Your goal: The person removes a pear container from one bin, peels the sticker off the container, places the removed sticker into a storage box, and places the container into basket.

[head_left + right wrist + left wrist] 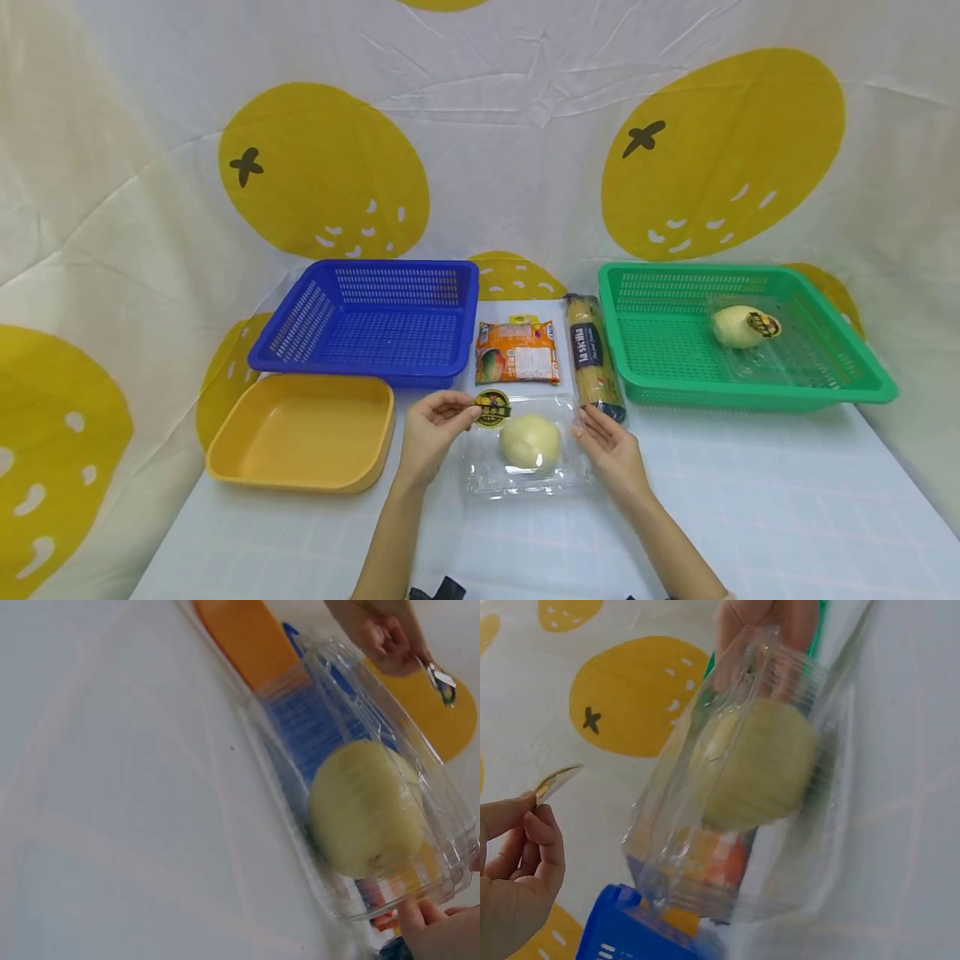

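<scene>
A clear plastic clamshell box (487,467) lies on the table in front of me, with a pale yellow round fruit (529,442) inside. My left hand (471,410) pinches a round black and yellow sticker (492,408) at the box's far left corner. The left wrist view shows the sticker (555,780) between thumb and finger, lifted off the box (705,862). My right hand (592,429) rests with straight fingers against the box's right side. In the right wrist view its fingertips (431,922) touch the box's end (352,900).
A blue basket (397,267) stands at the back left, a yellow tray (300,425) in front of it. An orange snack packet (517,354) and a pasta packet (592,354) lie behind the box. A green basket (750,275) at the right holds another boxed fruit (742,327).
</scene>
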The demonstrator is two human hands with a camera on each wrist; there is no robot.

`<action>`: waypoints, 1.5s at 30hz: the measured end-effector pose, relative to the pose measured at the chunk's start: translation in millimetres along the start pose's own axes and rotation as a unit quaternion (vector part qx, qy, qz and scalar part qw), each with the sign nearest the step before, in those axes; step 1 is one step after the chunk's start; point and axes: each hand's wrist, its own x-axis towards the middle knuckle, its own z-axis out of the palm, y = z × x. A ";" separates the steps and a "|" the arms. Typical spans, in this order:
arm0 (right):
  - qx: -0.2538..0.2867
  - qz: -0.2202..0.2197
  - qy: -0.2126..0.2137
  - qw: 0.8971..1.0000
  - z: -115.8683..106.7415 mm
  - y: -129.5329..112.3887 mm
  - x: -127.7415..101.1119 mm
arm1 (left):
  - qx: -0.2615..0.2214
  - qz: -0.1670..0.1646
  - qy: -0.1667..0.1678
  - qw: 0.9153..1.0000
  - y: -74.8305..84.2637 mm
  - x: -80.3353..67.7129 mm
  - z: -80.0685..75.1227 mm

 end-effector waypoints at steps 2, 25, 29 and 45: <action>0.000 0.004 0.001 1.000 0.3 -0.7 -0.4 | 0.012 -0.001 0.015 1.000 7.1 -0.6 -10.1; 0.002 -0.004 0.006 1.000 1.8 -1.6 -1.0 | 0.227 -0.175 0.145 0.947 22.3 1.0 -207.2; 0.000 -0.012 0.008 1.000 2.2 -0.1 -1.3 | 0.289 -0.193 0.100 0.933 14.7 6.4 -223.1; 0.003 -0.006 0.003 1.000 2.7 0.5 -1.4 | 0.529 -0.181 0.056 0.827 8.9 13.9 -238.0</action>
